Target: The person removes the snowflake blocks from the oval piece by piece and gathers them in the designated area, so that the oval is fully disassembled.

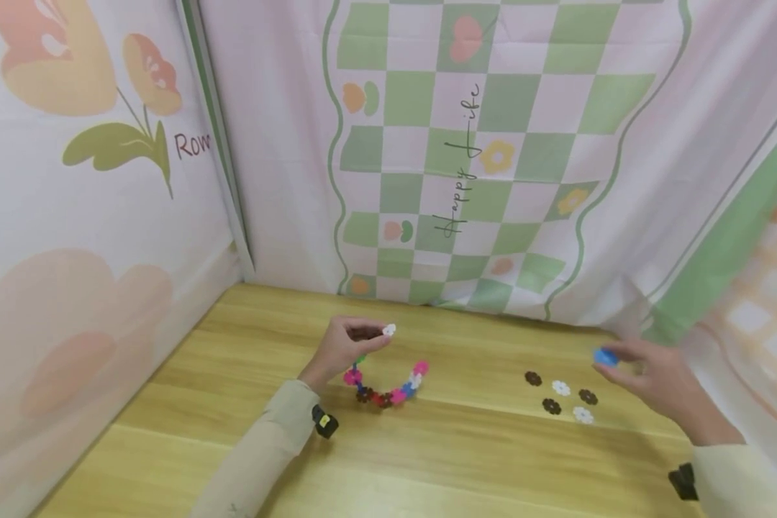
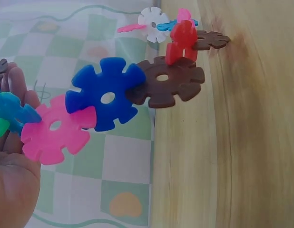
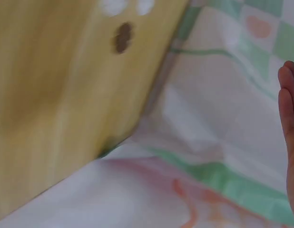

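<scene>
My left hand [image 1: 346, 349] holds one end of a curved chain of interlocking plastic snowflake discs, and a white disc [image 1: 389, 330] shows at its fingertips. The chain hangs in a U beside the hand, with pink, blue, brown, red and white pieces. Close up in the left wrist view, a pink disc [image 2: 40, 145], a dark blue disc [image 2: 87, 90] and a brown disc [image 2: 180, 84] are slotted edge to edge. Off to the right, my right hand [image 1: 654, 378] pinches a blue disc [image 1: 605, 357] between thumb and fingers, above the table.
Between the hands, several loose discs lie on the wooden table [image 1: 466, 460], among them a brown disc [image 1: 533, 378] and a white disc [image 1: 583, 415]. A checked curtain [image 1: 408, 101] hangs along the table's back edge, and a flowered cloth wall [image 1: 91, 216] borders the left side.
</scene>
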### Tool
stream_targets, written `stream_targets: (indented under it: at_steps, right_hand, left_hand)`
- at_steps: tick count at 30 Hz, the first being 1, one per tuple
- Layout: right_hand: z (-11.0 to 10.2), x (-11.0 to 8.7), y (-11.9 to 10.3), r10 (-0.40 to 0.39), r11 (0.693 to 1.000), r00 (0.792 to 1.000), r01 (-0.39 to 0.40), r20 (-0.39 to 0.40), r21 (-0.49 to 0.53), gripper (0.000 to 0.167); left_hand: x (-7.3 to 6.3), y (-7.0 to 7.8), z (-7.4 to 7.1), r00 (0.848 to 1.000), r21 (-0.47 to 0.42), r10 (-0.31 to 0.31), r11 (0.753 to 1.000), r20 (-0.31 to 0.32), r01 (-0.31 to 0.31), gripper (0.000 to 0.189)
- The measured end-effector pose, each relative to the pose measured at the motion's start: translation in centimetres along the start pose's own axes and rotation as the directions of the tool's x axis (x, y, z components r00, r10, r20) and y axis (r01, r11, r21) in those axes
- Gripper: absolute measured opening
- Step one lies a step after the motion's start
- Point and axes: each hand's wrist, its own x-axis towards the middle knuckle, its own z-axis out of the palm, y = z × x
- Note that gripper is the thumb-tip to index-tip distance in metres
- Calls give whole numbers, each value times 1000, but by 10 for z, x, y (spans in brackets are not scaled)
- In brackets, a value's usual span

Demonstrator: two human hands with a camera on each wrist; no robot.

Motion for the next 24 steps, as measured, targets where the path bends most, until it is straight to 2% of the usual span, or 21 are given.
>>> stream_targets:
  at_steps: [4, 6, 10, 14, 20, 24]
  right_hand:
    - [8, -33, 23, 92, 995, 992, -94, 83, 22, 31]
    - [15, -48, 32, 112, 993, 987, -114, 114, 14, 28]
    - [29, -67, 42, 168, 985, 962, -175, 213, 13, 24]
    - [36, -74, 43, 218, 975, 936, -224, 276, -9, 25]
    - [47, -75, 48, 196, 979, 936, -203, 292, -6, 24]
    - [51, -71, 50, 204, 978, 928, -207, 310, -25, 24]
  left_hand:
    - [1, -1, 0, 1000, 8, 11, 1000, 10, -11, 27]
    - [0, 0, 1, 1000, 14, 11, 1000, 13, -11, 27]
    - [0, 2, 2, 1000, 19, 6, 1000, 22, -7, 28]
    - [0, 2, 3, 1000, 8, -3, 1000, 31, 3, 31]
    - [0, 3, 3, 999, 7, -9, 1000, 34, 9, 31]
    - [0, 2, 3, 999, 10, -9, 1000, 38, 9, 30]
